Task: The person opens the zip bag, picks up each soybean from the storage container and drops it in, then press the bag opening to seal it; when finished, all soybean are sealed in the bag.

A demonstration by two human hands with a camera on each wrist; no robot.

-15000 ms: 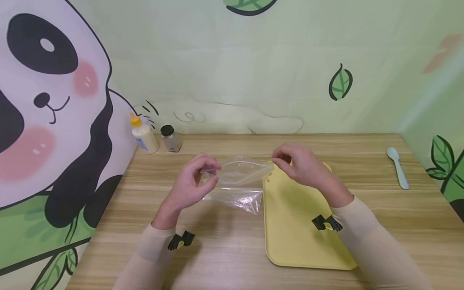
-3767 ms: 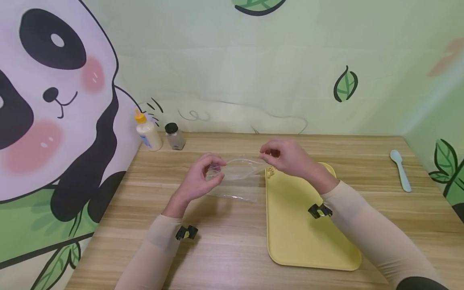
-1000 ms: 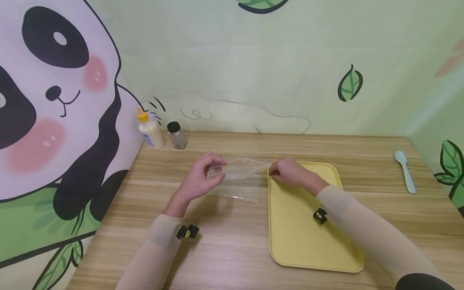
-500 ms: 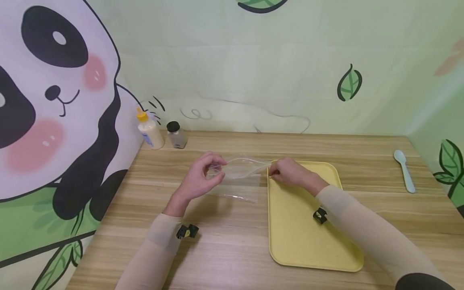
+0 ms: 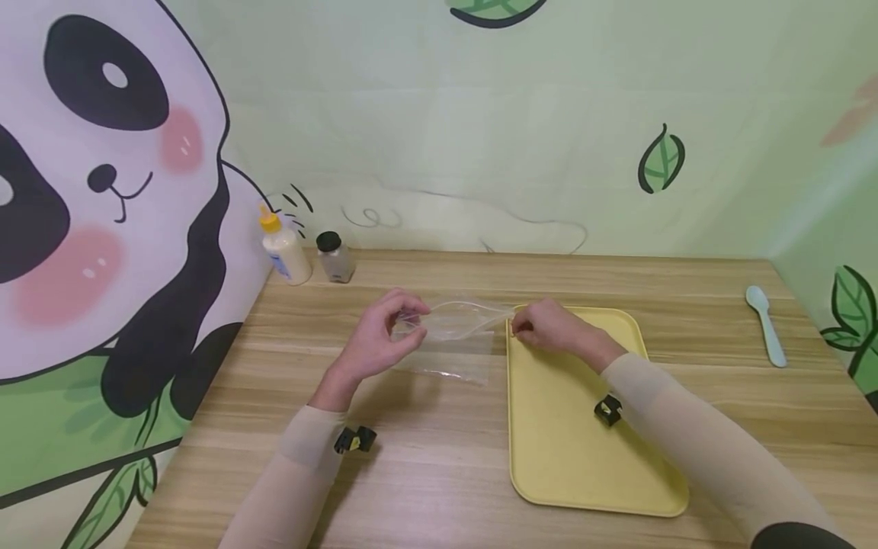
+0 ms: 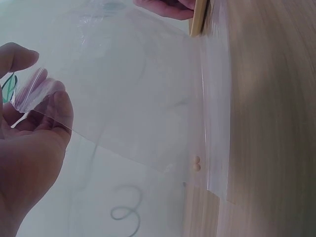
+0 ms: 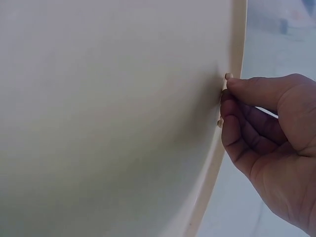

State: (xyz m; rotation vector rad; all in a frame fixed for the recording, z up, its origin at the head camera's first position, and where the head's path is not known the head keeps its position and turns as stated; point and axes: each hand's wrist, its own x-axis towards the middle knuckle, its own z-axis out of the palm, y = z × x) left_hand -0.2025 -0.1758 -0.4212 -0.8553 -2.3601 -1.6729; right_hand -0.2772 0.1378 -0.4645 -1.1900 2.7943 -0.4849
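A clear zip bag (image 5: 446, 358) stands out from my left hand (image 5: 377, 335), its mouth spread apart. My left fingers and thumb hold the bag's left edge. Two small tan soybeans (image 6: 196, 164) lie low in the bag in the left wrist view. At the far left corner of the yellow tray (image 5: 583, 465), my right hand (image 5: 552, 326) has its fingertips down among the beans. The right wrist view shows thumb and forefinger pinching there, with one bean (image 7: 228, 76) by the thumb tip and another lower down by the fingers. The fingers hide the rest.
A white bottle with a yellow cap (image 5: 286, 255) and a small black-lidded jar (image 5: 334, 258) stand at the back left of the wooden table (image 5: 425, 465). A pale blue spoon (image 5: 767, 328) lies to the right of the tray.
My right hand has gone from the bag's right edge down to the beans in the tray corner. Over the last second it has barely moved. The left hand keeps holding the bag.
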